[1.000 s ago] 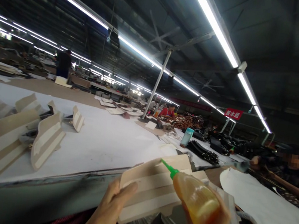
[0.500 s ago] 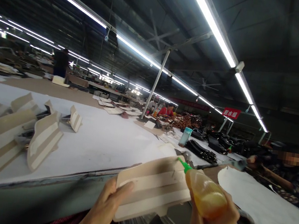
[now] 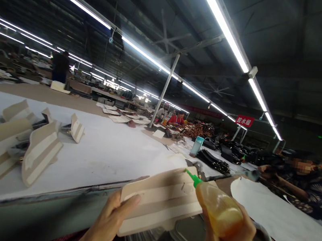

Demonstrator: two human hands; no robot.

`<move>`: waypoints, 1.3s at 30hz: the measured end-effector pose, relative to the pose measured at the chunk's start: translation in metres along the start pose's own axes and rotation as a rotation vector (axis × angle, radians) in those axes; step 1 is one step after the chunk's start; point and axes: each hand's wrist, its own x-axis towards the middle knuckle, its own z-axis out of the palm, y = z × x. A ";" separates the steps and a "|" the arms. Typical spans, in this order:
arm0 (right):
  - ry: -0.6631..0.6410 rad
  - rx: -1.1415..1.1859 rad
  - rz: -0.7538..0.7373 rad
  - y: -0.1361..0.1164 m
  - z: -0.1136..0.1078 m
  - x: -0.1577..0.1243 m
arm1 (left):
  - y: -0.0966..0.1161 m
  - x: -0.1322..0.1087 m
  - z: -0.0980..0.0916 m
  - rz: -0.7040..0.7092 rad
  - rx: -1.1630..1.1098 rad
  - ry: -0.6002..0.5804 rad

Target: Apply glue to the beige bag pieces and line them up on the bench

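Left of the beige panel [image 3: 154, 201], similar striped pieces [image 3: 41, 154] lie on the white-covered surface [image 3: 113, 149]. At the panel's left end, the person's left hand [image 3: 110, 216] pinches it, thumb on the upper face; the panel is held up at the near edge of the surface, tilted. Bracing that end firmly, with the thumb clear of the strip being worked, would likely serve best.

Near the panel's upper right edge is the green nozzle [image 3: 193, 178] of a squeeze bottle [image 3: 220, 212] of amber liquid; whether the tip touches cannot be told. A light, even squeeze and a steady pace along the edge should give a thin line without blobs. To the panel's right, the right hand [image 3: 238, 240] is wrapped around the bottle, which shows no legible label.

Of writing, a red banner [image 3: 202, 111] far beyond the panel is too small to read. No brand can be made out on the turquoise-lidded cup [image 3: 196, 146] behind it. Further right, above the panel's level, a red sign [image 3: 244, 120] reads "胶水组" in white.
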 end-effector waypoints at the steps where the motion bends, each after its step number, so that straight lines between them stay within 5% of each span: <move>1: -0.026 0.014 0.009 -0.001 0.000 0.000 | 0.000 0.000 0.000 0.007 0.003 -0.004; 9: 0.067 -0.040 0.091 0.012 -0.006 0.008 | -0.001 0.004 -0.006 0.023 0.046 -0.014; 27: 0.071 -0.076 0.084 0.005 -0.013 0.010 | 0.009 0.008 -0.015 0.020 0.030 -0.047; 33: -0.021 -0.048 0.021 0.003 -0.010 0.006 | 0.006 0.012 -0.022 0.030 0.062 -0.084; 39: -0.011 -0.017 0.106 -0.003 -0.005 0.006 | 0.003 0.013 -0.025 0.027 0.036 -0.042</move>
